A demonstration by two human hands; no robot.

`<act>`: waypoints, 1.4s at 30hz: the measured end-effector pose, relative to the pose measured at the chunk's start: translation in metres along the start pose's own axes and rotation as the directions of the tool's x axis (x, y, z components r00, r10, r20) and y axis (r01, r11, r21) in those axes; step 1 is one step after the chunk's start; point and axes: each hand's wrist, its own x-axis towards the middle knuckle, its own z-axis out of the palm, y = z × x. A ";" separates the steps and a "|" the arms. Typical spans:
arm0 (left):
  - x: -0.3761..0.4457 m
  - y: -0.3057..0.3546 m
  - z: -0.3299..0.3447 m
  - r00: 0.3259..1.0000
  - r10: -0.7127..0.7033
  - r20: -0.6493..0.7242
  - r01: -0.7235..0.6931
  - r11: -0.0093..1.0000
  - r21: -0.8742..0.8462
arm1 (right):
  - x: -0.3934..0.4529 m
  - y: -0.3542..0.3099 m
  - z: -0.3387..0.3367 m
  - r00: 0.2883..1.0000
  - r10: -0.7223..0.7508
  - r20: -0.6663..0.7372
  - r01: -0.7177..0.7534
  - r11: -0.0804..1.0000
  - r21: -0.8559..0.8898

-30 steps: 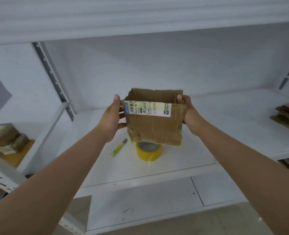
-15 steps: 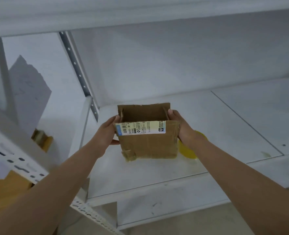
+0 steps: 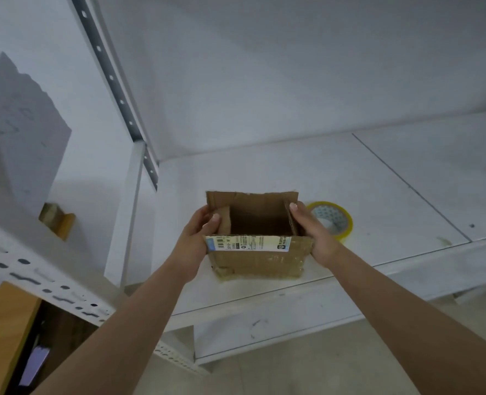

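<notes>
the box (image 3: pixel 257 259) sits between the two hands, its open top facing up and its inside dark and bare as far as it shows. the left hand (image 3: pixel 197 243) holds the box's left side: the palm lies against the outer wall and the thumb hooks over the folded-in flap at the rim. the right hand (image 3: pixel 313 235) holds the opposite side the same way, with the thumb tip over the top edge of the right wall and the fingers wrapped round the outside, out of sight. both hands are closed on the box, neither wide nor loose.

the box's bottom is at the shelf (image 3: pixel 378 195), below the hands and close to the shelf's front edge. whether it rests fully on the board or hangs just over it cannot be told. a label (image 3: pixel 250 243) with a barcode runs along the top of the near wall, from the heel of the left hand almost to the heel of the right.

a tape roll (image 3: pixel 337 220) lies flat on the shelf just past the right hand, on its outer side. the knuckles partly cover it. a post (image 3: pixel 113 81) with holes rises above and outward of the left hand.
</notes>
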 end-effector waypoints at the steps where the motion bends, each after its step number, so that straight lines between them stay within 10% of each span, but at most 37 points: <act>1: 0.000 -0.001 0.000 1.000 0.000 0.004 0.001 1.000 -0.018 | -0.001 0.003 -0.001 1.000 -0.006 0.006 0.006 1.000 0.019; 9: 0.000 -0.014 -0.003 0.998 0.039 0.045 -0.030 0.981 -0.189 | 0.001 0.020 0.000 0.997 -0.064 -0.032 0.065 0.997 0.048; 18: 0.001 -0.003 -0.004 0.986 0.129 0.106 -0.120 0.988 -0.094 | 0.006 0.017 0.008 0.960 -0.225 -0.168 0.203 0.969 -0.138; 27: -0.015 -0.012 -0.018 0.928 0.255 0.273 -0.281 0.957 0.064 | 0.002 0.018 0.006 0.969 -0.212 -0.124 0.217 0.976 0.031; 33: -0.010 -0.003 -0.004 0.984 0.171 0.045 -0.173 0.984 0.049 | -0.002 0.008 -0.007 0.999 0.010 -0.031 -0.003 0.977 0.213; 39: -0.003 0.000 -0.001 0.980 0.181 -0.082 -0.142 0.925 0.352 | -0.006 0.009 -0.006 0.997 -0.071 -0.028 0.064 0.978 -0.197; 42: 0.002 0.010 0.001 0.949 0.315 -0.007 -0.209 0.644 0.736 | -0.006 0.010 -0.005 0.995 -0.093 -0.031 0.086 0.977 -0.194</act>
